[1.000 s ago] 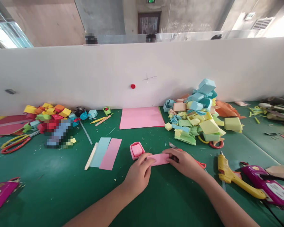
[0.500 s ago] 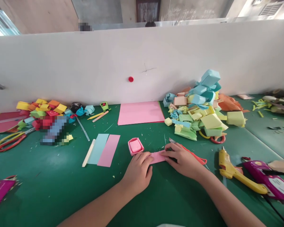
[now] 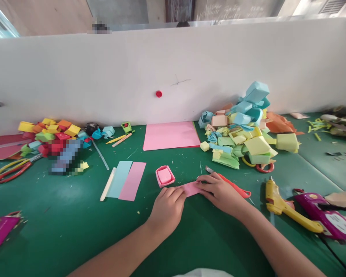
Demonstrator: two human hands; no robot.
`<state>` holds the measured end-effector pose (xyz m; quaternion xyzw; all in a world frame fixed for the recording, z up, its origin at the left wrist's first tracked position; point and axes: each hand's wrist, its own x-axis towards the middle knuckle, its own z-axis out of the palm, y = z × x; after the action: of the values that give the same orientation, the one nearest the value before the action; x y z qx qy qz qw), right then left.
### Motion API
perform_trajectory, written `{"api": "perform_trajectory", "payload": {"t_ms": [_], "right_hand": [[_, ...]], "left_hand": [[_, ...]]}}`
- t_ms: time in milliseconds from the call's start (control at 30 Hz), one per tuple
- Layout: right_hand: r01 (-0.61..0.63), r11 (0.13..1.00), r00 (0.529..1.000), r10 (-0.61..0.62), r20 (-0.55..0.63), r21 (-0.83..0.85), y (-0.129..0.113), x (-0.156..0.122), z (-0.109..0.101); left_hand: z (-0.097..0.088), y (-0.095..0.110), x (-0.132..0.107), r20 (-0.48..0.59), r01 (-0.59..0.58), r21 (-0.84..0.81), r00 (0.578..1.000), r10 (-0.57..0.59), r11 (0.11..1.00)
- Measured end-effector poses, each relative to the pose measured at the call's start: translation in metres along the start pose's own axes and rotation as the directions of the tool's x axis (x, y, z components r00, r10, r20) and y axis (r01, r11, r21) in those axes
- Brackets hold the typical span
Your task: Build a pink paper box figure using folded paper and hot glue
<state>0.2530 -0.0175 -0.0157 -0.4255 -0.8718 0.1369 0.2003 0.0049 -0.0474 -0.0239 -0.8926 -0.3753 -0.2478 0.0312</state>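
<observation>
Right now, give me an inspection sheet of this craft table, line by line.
Surface: green felt-like table cover, strewn with small paper scraps.
Job's things: folded pink paper strip flat on the cover; small pink folded paper box just behind it.
Clutter: pink paper sheet; pile of pastel folded paper boxes; heap of bright folded paper pieces; light blue and pink paper strips; yellow glue gun; red-handled scissors.
Grippers: left hand and right hand both press the strip.
Cables: black cable near the glue gun.
Surroundings: white partition wall behind the table, with a red dot.
</observation>
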Motion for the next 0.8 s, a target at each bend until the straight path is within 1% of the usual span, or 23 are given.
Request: {"api": "perform_trajectory", "payload": {"t_ms": [100, 167, 267, 300, 400, 467, 567, 700, 733, 800], "right_hand": [[-0.008, 1.000, 1.000, 0.008, 0.004, -0.007, 0.002, -0.001, 0.001], [-0.014, 1.000, 1.000, 0.014, 0.006, -0.016, 0.003, -0.001, 0.002], [-0.023, 0.998, 1.000, 0.023, 0.004, -0.052, 0.002, -0.001, 0.002], [-0.027, 0.997, 1.000, 0.027, 0.001, -0.072, 0.001, -0.001, 0.001], [-0.052, 0.987, 0.999, 0.050, -0.017, -0.149, -0.004, -0.001, 0.000], [-0.084, 0.974, 0.996, 0.077, -0.039, -0.209, -0.009, -0.002, 0.000], [-0.109, 0.952, 0.994, 0.100, -0.048, -0.287, -0.018, -0.004, 0.000], [-0.082, 0.936, 0.997, 0.081, -0.018, -0.343, -0.036, -0.011, 0.000], [-0.064, 0.933, 0.998, 0.066, -0.007, -0.353, -0.042, -0.013, 0.002], [0.008, 0.928, 0.999, 0.006, 0.038, -0.371, -0.053, -0.017, 0.007]], "left_hand": [[0.001, -0.001, 0.000, -0.025, -0.020, 0.045, 0.999, 0.021, 0.999], [0.002, -0.001, -0.001, -0.021, -0.043, 0.083, 0.999, 0.045, 0.996], [0.000, 0.004, -0.004, 0.042, -0.064, 0.139, 0.997, 0.059, 0.988], [-0.002, 0.007, -0.005, 0.078, -0.052, 0.157, 0.996, 0.040, 0.986], [-0.008, 0.019, -0.011, 0.189, 0.032, 0.200, 0.980, -0.070, 0.979], [-0.011, 0.025, -0.015, 0.233, 0.053, 0.209, 0.967, -0.102, 0.976], [-0.011, 0.030, -0.021, 0.272, 0.069, 0.228, 0.953, -0.132, 0.971], [-0.008, 0.031, -0.022, 0.308, 0.095, 0.214, 0.938, -0.159, 0.972], [-0.008, 0.031, -0.021, 0.315, 0.101, 0.208, 0.935, -0.164, 0.973], [-0.009, 0.032, -0.019, 0.330, 0.114, 0.200, 0.927, -0.177, 0.973]]}}
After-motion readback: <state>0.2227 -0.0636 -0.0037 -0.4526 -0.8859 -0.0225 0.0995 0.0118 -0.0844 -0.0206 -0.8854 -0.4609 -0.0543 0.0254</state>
